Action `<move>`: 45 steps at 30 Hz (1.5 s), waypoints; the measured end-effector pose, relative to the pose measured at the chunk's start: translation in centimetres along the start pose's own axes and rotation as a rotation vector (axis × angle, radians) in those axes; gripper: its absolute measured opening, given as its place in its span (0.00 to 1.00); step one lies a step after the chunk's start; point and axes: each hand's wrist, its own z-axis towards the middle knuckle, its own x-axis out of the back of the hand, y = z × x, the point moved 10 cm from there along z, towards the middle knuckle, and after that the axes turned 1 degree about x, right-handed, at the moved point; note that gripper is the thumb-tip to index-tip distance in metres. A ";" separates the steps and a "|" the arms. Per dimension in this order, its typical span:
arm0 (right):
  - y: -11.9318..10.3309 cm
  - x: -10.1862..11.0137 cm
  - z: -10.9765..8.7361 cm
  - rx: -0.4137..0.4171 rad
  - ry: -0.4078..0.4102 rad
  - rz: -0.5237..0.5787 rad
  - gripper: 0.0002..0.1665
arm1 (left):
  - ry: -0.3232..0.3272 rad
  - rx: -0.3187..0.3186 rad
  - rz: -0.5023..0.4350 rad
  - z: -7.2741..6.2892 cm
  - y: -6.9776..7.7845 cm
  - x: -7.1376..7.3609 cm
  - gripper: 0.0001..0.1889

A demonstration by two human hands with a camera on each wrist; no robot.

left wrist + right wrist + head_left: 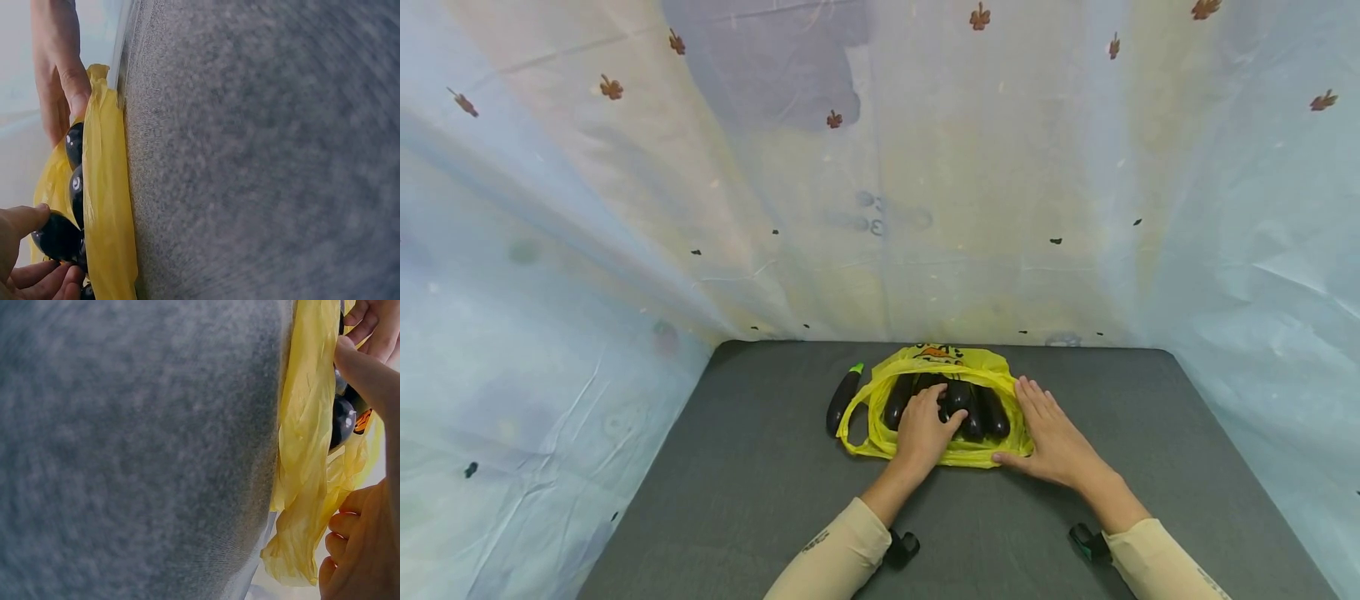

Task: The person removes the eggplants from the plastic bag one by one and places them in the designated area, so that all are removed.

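A yellow plastic bag [958, 357] lies with its mouth wide, and several dark eggplants [992, 412] show inside. My left hand [921, 429] reaches into the mouth and grips one eggplant [57, 236] between thumb and fingers. At the bag's right side, my right hand [1060, 437] rests against the yellow plastic with its fingers extended. Its thumb lies by the near rim. The right wrist view shows the bag's crumpled near side [306, 425] and part of an eggplant [342, 422]. The lower parts of the bagged eggplants are hidden.
A single eggplant [844, 402] with a green stem end lies outside the bag, just left of its handle loop [844, 433]. The grey table [760, 483] ends at a back edge behind the bag. Patterned sheeting [962, 275] hangs behind and at both sides.
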 end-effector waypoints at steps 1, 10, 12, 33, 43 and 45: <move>0.0 -0.1 0.0 -0.004 -0.006 0.002 0.78 | -0.001 0.000 -0.003 0.0 0.0 0.1 0.31; 0.1 0.0 0.1 -0.010 -0.021 -0.004 0.79 | -0.018 0.003 -0.040 -0.3 0.0 0.6 0.28; 0.2 -0.1 0.1 -0.016 -0.029 0.002 0.79 | -0.022 0.004 -0.073 -0.4 -0.1 0.7 0.28; 0.0 0.1 -0.1 -0.004 -0.019 0.022 0.78 | -0.096 0.018 -0.241 -1.9 -2.4 2.6 0.28; 0.3 -0.1 0.0 -0.021 -0.053 0.013 0.79 | -0.139 0.017 -0.273 -3.2 -2.9 3.6 0.28; 0.2 0.0 0.0 -0.014 -0.050 0.015 0.78 | -0.148 0.026 -0.287 -3.4 -3.2 3.8 0.27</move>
